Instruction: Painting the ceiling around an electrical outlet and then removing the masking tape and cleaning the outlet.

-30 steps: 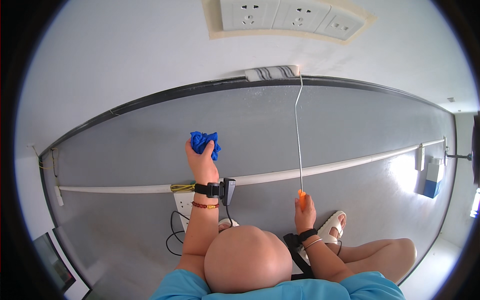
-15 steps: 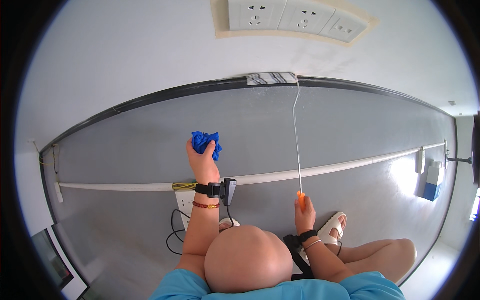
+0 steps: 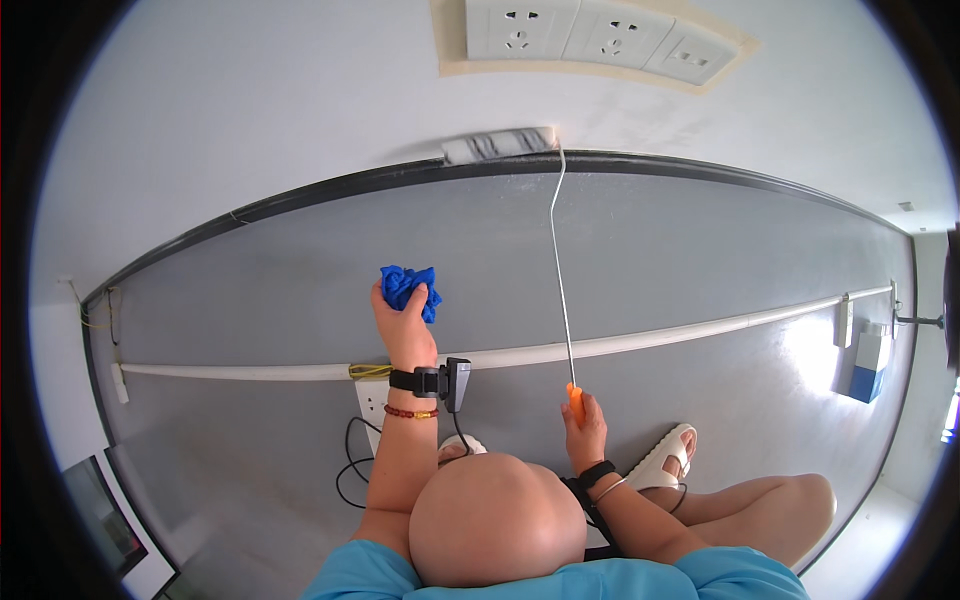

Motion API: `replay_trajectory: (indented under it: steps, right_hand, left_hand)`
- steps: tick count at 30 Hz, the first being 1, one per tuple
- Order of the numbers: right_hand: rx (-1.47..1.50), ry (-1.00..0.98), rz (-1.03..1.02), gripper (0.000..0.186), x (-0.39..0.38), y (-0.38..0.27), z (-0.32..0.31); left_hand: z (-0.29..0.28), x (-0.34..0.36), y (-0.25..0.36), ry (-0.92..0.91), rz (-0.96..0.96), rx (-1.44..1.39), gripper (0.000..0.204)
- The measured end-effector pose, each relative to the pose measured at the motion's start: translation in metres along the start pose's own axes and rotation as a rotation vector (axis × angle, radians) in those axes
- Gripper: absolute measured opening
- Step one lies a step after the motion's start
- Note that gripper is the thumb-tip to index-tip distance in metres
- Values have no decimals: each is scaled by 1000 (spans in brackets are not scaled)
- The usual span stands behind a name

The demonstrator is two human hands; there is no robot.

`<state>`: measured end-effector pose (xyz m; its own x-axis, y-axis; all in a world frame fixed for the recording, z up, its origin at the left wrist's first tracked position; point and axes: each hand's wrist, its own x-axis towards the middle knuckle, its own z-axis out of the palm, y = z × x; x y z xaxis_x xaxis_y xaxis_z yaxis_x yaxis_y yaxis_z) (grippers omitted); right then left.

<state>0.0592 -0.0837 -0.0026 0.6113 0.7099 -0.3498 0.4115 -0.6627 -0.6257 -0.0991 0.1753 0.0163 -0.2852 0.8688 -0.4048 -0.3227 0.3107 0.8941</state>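
My right hand point(image 3: 586, 430) is closed round the orange handle of a paint roller point(image 3: 562, 290). Its thin metal rod runs away from me to the white, grey-striped roller sleeve point(image 3: 498, 146), which lies against the foot of the white wall point(image 3: 300, 110), just above the dark baseboard point(image 3: 340, 184). The sleeve is slightly blurred and tilts up to the right. In my left hand point(image 3: 403, 325) is a crumpled blue cloth point(image 3: 408, 290), pinched between thumb and fingers and held above the grey floor, away from the wall.
Masking tape frames a row of white sockets point(image 3: 600, 35) on the wall. A long white conduit point(image 3: 640, 345) crosses the floor in front of me, with a power strip point(image 3: 370, 400) and black cables point(image 3: 347, 465) near my left arm. At the right stands a blue-and-white box point(image 3: 869, 365).
My right hand has moved left with the paint roller. The sleeve has slid left and up from the baseboard onto the wall's lower edge. My left hand is nearly still.
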Motion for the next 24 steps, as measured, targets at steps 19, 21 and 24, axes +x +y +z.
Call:
replay_trajectory:
  steps: [19,21,24]
  right_hand:
    - [127,39,-178,32,16,-25,-5]
    - [118,42,-180,32,15,-25,-4]
    - [95,15,-151,32,12,-16,-2]
  left_hand:
    - [1,-4,8,12,-12,-21,48]
    - [0,-2,6,15,-2,-15,48]
    - [1,-4,6,20,2,-8,47]
